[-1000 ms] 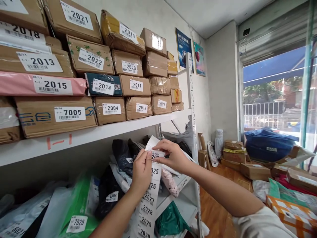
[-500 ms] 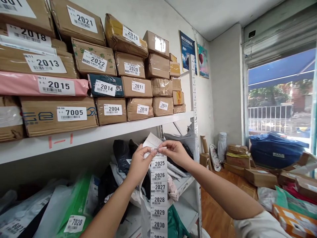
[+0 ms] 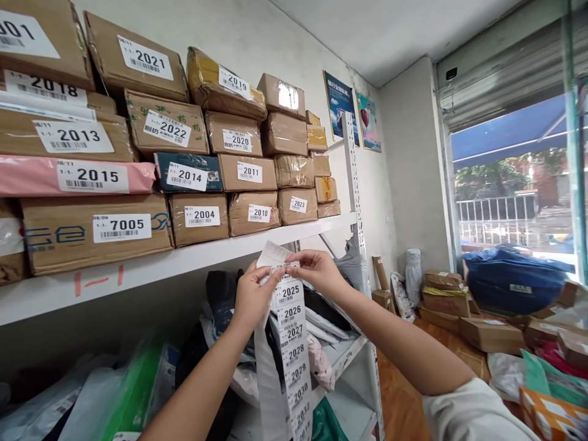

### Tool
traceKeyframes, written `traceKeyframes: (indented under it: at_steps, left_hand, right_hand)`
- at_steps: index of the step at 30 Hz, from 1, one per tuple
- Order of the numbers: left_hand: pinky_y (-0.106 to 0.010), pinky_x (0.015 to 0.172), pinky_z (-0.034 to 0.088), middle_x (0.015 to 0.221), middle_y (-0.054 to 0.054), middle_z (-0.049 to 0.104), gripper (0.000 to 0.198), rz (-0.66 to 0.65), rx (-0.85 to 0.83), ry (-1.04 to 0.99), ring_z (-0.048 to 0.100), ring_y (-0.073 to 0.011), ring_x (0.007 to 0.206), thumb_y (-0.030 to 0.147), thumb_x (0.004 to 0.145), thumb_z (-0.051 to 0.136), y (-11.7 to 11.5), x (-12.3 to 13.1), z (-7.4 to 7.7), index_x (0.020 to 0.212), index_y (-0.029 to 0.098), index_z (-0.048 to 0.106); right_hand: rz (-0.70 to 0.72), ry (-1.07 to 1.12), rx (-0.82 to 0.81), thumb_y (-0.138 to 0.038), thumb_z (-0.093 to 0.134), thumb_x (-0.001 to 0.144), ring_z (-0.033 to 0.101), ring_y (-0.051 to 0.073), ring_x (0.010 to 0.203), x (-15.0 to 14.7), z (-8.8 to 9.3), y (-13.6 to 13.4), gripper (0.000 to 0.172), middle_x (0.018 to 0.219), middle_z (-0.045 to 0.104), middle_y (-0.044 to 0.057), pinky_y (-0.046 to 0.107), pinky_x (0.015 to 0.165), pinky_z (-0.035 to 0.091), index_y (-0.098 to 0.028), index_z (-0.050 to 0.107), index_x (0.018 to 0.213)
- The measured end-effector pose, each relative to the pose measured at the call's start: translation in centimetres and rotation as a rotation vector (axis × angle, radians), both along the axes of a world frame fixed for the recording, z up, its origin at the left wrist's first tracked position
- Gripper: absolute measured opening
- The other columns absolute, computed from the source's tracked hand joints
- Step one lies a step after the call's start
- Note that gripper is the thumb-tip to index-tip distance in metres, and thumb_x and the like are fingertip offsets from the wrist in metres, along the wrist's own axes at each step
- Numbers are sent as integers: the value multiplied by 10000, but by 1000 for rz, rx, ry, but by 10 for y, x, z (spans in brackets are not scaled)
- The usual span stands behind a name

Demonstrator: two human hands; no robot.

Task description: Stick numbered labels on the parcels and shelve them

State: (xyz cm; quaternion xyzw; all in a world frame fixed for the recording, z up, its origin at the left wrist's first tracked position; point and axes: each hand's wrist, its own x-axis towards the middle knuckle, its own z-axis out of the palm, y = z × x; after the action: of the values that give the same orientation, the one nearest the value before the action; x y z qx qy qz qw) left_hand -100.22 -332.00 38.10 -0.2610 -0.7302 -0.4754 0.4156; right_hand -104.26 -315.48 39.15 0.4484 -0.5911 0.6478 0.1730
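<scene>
A long strip of numbered barcode labels hangs down from my fingers, with 2025 the highest number I can read clearly. My left hand is closed, pinching the strip's left side near its top. From the other side, my right hand pinches the top of the strip, its fingertips close to the left ones. A blank pale flap of the strip folds up above the fingers. Another whitish length hangs behind, to the left of the printed labels. The label right under my fingertips is partly hidden.
Labelled cardboard boxes are stacked on the upper white shelf. Bagged parcels fill the shelf below. A perforated metal post stands right of my hands. Cartons and a big blue bag lie on the floor by the window.
The view has shifted slightly, so the boxes sit lower and further left. Both hands keep pinching the label strip, which now hangs at more of a slant.
</scene>
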Motion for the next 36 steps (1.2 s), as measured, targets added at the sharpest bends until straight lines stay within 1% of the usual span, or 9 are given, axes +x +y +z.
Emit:
traceKeyframes:
  at_steps: [6, 10, 13, 16, 19, 21, 27, 32, 36]
  left_hand:
    - [-236, 653, 374, 705, 23, 453, 448, 48, -14, 23, 477, -136, 693, 441, 773, 674, 2, 1, 24, 502, 169, 445]
    - [-258, 676, 426, 840, -21, 603, 333, 35, -95, -62, 581, -186, 765, 461, 696, 741, 3, 7, 49, 602, 163, 628]
    - [-298, 778, 459, 1092, -70, 654, 298, 78, -198, -71, 630, -258, 947, 468, 715, 723, 2, 10, 62, 655, 177, 697]
    - [-341, 836, 467, 1213, -98, 631, 340, 145, -269, -71, 611, -319, 1061, 485, 723, 707, 0, 6, 63, 566, 185, 673]
    - [-364, 854, 472, 1213, -113, 634, 348, 172, -256, -65, 587, -350, 1113, 503, 748, 672, -6, 2, 57, 592, 192, 690]
    - [-353, 837, 479, 1174, -108, 647, 352, 187, -232, -43, 597, -343, 1092, 499, 763, 655, -10, 2, 52, 595, 191, 684]
    - [-286, 735, 486, 830, -61, 649, 367, 230, -242, 34, 637, -278, 914, 468, 772, 647, -17, 11, 45, 554, 174, 633]
    - [-257, 631, 464, 754, -44, 588, 391, 198, -244, 85, 606, -223, 767, 461, 779, 646, -15, 16, 41, 519, 173, 604]
    - [-243, 683, 461, 815, -46, 586, 369, 147, -242, 91, 579, -205, 816, 455, 840, 586, -21, 19, 41, 603, 184, 661]
  right_hand:
    - [-258, 469, -57, -251, 695, 824, 617, 163, 845, 7, 22, 3, 63, 867, 654, 44, 276, 682, 512, -222, 737, 861]
    - [-266, 625, -107, -201, 709, 813, 603, 143, 781, 12, 54, 3, 53, 803, 641, 19, 265, 644, 494, -234, 734, 846]
    - [-236, 607, -267, -238, 689, 829, 604, 135, 777, -3, 103, 11, 28, 849, 659, 19, 266, 661, 507, -225, 703, 849]
    - [-265, 507, -416, -276, 645, 858, 591, 120, 732, -39, 168, 27, 89, 845, 652, 20, 254, 657, 500, -203, 660, 906]
    - [-405, 431, -283, -231, 643, 845, 536, 115, 623, -80, 221, 37, 69, 678, 578, -13, 245, 602, 455, -166, 642, 868]
    - [-579, 451, -172, -208, 644, 830, 527, 131, 614, -97, 237, 39, 52, 646, 545, -17, 274, 635, 459, -156, 647, 835]
    - [-1103, 710, -140, -234, 710, 777, 529, 268, 974, -90, 227, 39, 402, 1111, 530, 125, 442, 857, 456, -189, 594, 1159]
    - [-994, 1081, 170, -186, 532, 910, 483, 256, 1098, -87, 211, 41, 239, 1149, 564, 88, 425, 934, 438, -252, 653, 1106]
    - [-887, 868, -25, -227, 549, 911, 584, 233, 959, -73, 173, 42, 195, 1061, 641, 97, 400, 851, 498, -201, 674, 1057]
